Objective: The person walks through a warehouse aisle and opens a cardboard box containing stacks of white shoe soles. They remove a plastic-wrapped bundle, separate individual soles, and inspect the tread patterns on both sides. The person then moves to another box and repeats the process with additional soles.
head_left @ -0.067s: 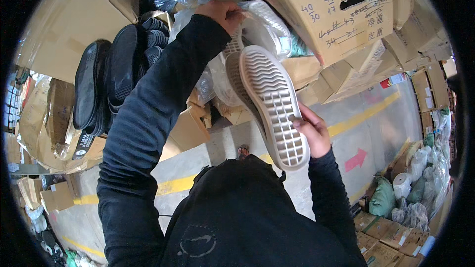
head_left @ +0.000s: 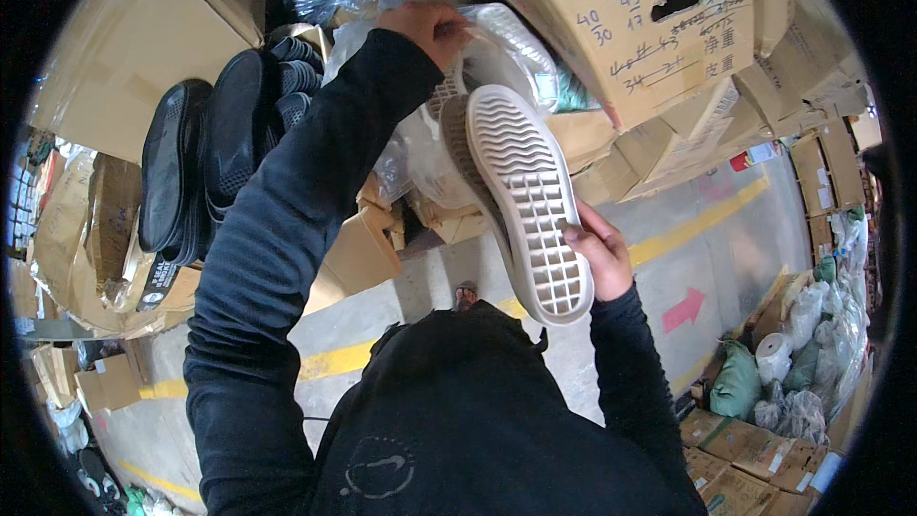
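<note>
My right hand [head_left: 604, 250] is closed on the edge of a pair of white shoe soles [head_left: 531, 196], thumb over the gridded tread. The pair is stacked face to face and tilted, wavy tread toward the far end. Beyond it, my left hand [head_left: 430, 31] is closed at the top of a clear plastic bag [head_left: 427, 162], its fingertips partly hidden. More white soles [head_left: 516, 36] show in and beside the bag. To the left of my left forearm, black shoe soles [head_left: 177, 167] stand stacked on cardboard.
A large marked carton [head_left: 659, 57] rises at the far right, and another carton [head_left: 143, 57] at the far left. Cardboard flaps [head_left: 358, 258] jut out below the bag. The grey floor [head_left: 659, 258] has yellow lines. Wrapped bundles [head_left: 740, 377] and boxes lie at the lower right.
Almost everything holds its place. The whole view has shifted slightly; both hands keep their grip.
</note>
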Tool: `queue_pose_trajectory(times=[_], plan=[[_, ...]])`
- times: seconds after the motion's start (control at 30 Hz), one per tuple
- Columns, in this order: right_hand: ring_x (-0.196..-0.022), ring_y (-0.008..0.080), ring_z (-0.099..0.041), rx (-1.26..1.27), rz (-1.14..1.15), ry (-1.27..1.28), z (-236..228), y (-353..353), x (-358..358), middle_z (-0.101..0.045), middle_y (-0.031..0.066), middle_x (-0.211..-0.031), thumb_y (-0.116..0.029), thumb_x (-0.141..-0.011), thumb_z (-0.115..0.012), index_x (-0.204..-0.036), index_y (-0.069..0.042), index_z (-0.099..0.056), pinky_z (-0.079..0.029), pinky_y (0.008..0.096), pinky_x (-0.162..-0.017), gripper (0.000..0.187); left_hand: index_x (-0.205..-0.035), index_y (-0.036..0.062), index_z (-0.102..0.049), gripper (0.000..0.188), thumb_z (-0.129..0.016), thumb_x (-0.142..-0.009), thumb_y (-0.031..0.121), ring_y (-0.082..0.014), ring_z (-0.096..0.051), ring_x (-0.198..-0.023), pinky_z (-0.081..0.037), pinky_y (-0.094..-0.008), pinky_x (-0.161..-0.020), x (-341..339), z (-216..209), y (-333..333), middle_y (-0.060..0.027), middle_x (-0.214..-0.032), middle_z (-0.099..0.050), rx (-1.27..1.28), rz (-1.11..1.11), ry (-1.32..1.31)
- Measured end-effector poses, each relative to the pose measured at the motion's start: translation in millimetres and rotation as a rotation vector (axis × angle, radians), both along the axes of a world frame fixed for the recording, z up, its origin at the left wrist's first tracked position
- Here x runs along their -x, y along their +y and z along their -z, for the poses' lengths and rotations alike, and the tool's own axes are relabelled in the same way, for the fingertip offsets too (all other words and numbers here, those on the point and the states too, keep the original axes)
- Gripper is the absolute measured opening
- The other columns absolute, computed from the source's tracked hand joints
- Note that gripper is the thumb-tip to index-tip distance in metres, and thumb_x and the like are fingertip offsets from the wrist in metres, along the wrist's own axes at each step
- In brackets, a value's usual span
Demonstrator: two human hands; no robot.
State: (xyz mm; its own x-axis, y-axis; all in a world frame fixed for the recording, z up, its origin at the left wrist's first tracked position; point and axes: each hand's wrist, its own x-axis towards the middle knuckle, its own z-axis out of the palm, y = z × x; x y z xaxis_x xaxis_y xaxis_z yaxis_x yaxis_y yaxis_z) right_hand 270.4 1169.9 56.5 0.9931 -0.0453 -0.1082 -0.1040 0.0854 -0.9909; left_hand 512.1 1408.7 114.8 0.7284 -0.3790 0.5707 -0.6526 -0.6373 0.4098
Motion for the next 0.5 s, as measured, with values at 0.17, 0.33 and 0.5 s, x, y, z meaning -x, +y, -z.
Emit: queue_pose_trajectory(times=[0.17, 0.33, 0.5], plan=[[-0.104, 0.0236, -0.064, -0.472, 0.022, 0.099, 32.8, -18.0, 1.7, -0.063, 0.0184, -0.117, -0.021, -0.083, -0.055, -0.131, 0.010, -0.046, -0.051, 0.0322, -0.089, 0.058, -0.102, 0.0067, -0.069, 0.027, -0.067, -0.085, 0.027, -0.0286, -0.069, -0.084, -0.055, -0.0375, -0.077, 17.9, -14.5, 3.0, -0.0154, -0.096, -0.070, 0.101, 0.048, -0.099], [-0.103, 0.0230, -0.064, -0.721, -0.014, 0.089, 54.6, -14.5, 24.4, -0.063, 0.0175, -0.118, -0.021, -0.084, -0.055, -0.129, 0.009, -0.049, -0.051, 0.0324, -0.089, 0.055, -0.093, 0.0003, -0.066, 0.014, -0.065, -0.088, 0.013, -0.0213, -0.064, -0.069, -0.051, -0.0302, -0.066, 104.3, -6.5, 26.5, -0.0110, -0.076, -0.064, 0.305, 0.141, -0.099], [-0.104, 0.0218, -0.063, -0.630, -0.077, 0.140, 41.5, 2.1, 27.6, -0.063, 0.0159, -0.119, -0.020, -0.085, -0.054, -0.130, 0.008, -0.050, -0.050, 0.0328, -0.091, 0.053, -0.099, -0.0045, -0.066, 0.031, -0.052, -0.099, 0.024, -0.0142, -0.063, -0.070, -0.050, -0.0275, -0.064, 176.5, 31.0, 37.0, -0.0103, -0.081, -0.068, 0.297, 0.191, 0.798]])
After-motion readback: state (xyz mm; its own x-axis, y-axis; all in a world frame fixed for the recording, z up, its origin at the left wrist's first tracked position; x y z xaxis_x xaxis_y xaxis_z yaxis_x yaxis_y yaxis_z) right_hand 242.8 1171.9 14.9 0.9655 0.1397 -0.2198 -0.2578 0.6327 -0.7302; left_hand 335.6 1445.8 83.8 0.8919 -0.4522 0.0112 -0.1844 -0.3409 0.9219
